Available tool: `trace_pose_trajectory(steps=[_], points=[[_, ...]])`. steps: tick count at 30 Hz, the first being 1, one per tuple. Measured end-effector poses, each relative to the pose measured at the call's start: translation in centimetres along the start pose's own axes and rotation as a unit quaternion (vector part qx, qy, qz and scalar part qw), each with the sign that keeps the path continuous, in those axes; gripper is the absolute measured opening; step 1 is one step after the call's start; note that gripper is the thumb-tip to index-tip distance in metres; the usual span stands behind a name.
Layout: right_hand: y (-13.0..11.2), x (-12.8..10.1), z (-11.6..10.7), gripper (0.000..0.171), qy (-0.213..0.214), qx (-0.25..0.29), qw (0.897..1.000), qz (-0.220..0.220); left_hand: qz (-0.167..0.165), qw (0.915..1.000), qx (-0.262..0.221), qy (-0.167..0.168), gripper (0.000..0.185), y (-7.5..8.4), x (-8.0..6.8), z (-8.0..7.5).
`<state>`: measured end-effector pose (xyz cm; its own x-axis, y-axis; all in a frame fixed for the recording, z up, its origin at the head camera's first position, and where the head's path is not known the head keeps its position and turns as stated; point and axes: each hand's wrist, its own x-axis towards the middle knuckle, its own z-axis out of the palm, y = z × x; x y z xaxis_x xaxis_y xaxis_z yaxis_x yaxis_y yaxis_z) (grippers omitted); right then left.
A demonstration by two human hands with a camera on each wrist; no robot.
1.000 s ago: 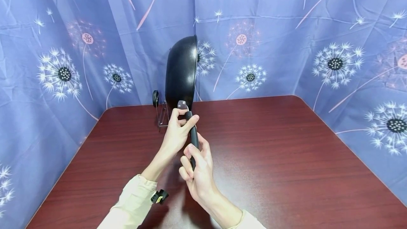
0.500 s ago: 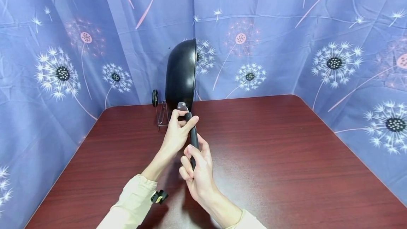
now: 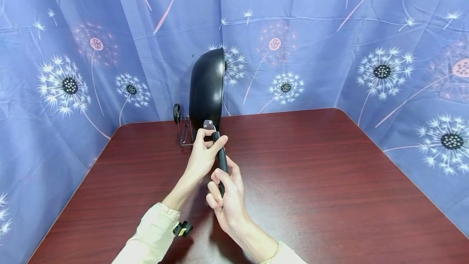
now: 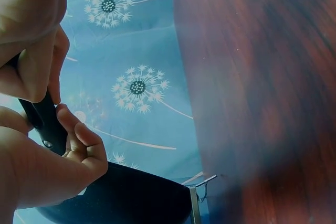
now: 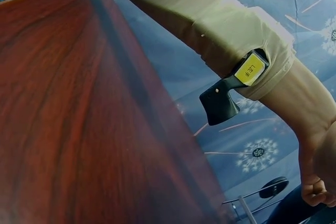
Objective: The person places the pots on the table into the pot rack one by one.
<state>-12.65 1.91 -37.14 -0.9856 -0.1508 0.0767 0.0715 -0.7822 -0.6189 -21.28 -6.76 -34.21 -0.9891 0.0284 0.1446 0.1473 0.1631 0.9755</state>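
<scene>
A deep black frying pan (image 3: 207, 89) stands on its side in the head view, its base facing left and its handle (image 3: 222, 160) pointing toward me. Close to the metal bracket, the left hand (image 3: 200, 156) pinches the handle between thumb and fingers. Lower down, the right hand (image 3: 234, 201) curls its fingers round the handle's end. A thin wire rack (image 3: 186, 145) shows at the pan's lower left, partly hidden behind it. The left wrist view shows both hands on the handle, with the pan's dark side (image 4: 142, 200) beside the rack's metal bar (image 4: 195, 206).
A small black disc (image 3: 177, 113) sits atop the rack's left wire. The dark red wooden table (image 3: 311, 174) extends to both sides. Blue dandelion-print curtains (image 3: 315, 52) enclose its back and sides. A black device with a yellow label (image 5: 249, 70) is strapped to the left sleeve.
The pan has sunk slightly, its top rim now lower against the curtain. Both hands keep their hold on the handle. The head view has shifted a little.
</scene>
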Motion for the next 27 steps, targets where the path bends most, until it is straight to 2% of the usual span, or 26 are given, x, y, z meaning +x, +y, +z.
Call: trace_pose_trajectory(steps=[14,27], points=[[0.11,-0.23,-0.4,0.035,0.013,-0.012,1.0,0.004,-0.011,0.9991,-0.032,-0.027,0.048,-0.48,-0.12,0.22],[-0.49,-0.23,-0.4,0.038,0.035,-0.037,0.999,0.014,-0.018,0.999,-0.024,-0.034,0.055,-0.84,-0.07,0.5]])
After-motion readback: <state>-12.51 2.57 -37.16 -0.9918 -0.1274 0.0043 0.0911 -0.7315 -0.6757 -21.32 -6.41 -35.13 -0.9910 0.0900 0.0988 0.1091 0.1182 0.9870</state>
